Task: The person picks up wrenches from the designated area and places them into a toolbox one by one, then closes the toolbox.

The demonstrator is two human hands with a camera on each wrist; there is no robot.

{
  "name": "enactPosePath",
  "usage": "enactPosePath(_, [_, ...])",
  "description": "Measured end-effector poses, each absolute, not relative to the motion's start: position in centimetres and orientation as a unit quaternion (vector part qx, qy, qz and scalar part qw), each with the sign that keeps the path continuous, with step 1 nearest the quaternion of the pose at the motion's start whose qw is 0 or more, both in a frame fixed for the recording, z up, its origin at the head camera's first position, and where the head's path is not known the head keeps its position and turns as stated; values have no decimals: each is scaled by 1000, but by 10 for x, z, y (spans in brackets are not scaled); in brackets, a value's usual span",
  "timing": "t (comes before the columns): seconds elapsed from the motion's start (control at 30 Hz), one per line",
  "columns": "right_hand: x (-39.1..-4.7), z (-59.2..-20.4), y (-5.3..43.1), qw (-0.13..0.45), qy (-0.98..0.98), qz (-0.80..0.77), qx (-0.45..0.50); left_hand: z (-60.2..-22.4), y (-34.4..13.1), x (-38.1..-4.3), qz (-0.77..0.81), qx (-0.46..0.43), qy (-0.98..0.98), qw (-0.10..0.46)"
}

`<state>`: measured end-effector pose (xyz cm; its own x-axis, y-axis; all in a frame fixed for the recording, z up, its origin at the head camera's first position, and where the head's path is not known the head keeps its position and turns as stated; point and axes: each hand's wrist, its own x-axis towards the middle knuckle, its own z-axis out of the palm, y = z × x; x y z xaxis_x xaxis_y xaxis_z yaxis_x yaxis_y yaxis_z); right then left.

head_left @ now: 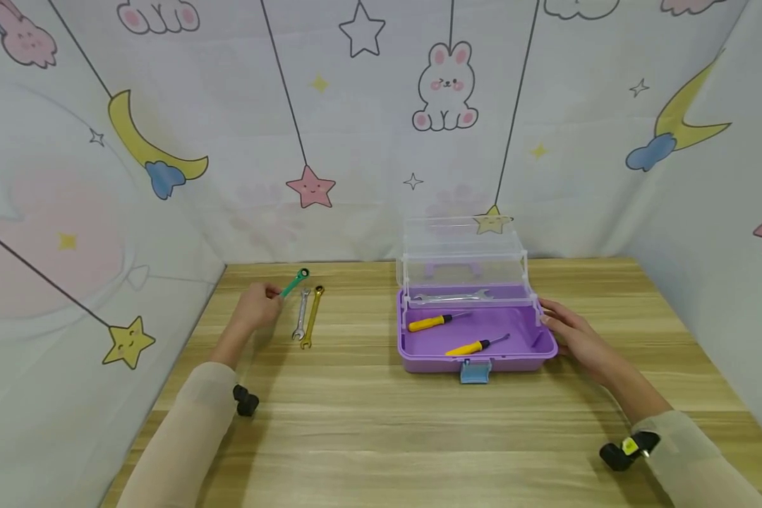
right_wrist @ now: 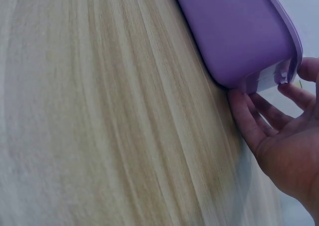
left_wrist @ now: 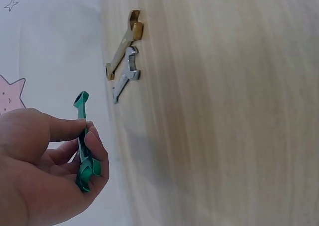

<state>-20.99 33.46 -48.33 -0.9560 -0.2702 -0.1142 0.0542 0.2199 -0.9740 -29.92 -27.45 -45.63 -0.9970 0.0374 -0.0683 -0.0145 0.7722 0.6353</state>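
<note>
My left hand [head_left: 259, 306] pinches a green combination wrench [head_left: 294, 283] between thumb and fingers, raised above the table. In the left wrist view the green wrench [left_wrist: 83, 136] has its ring end pointing away and its open end by the fingers. To its right lie a silver wrench [head_left: 301, 315] and a gold wrench [head_left: 313, 317]. My right hand [head_left: 578, 335] touches the right end of a purple toolbox [head_left: 441, 365]. In the right wrist view its extended fingers [right_wrist: 244, 114] rest against the box's end wall, with the thumb near the rim.
The toolbox's clear lid [head_left: 463, 243] stands raised at the back, its blue latch [head_left: 475, 372] hanging in front. Inside lie two yellow-handled screwdrivers [head_left: 428, 323] and a silver wrench [head_left: 454, 297]. Patterned white cloth [head_left: 368, 141] surrounds the wooden table [head_left: 368, 423] at the back and sides.
</note>
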Motion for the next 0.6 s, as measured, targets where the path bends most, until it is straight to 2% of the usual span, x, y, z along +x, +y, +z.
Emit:
enactPosePath(0.23, [-210, -483, 334, 129, 769, -622, -70, -446, -267, -300, 351, 11, 935, 55])
enactPosePath(0.6, [-211, -483, 335, 127, 768, -624, -66, -432, -251, -299, 411, 73, 906, 70])
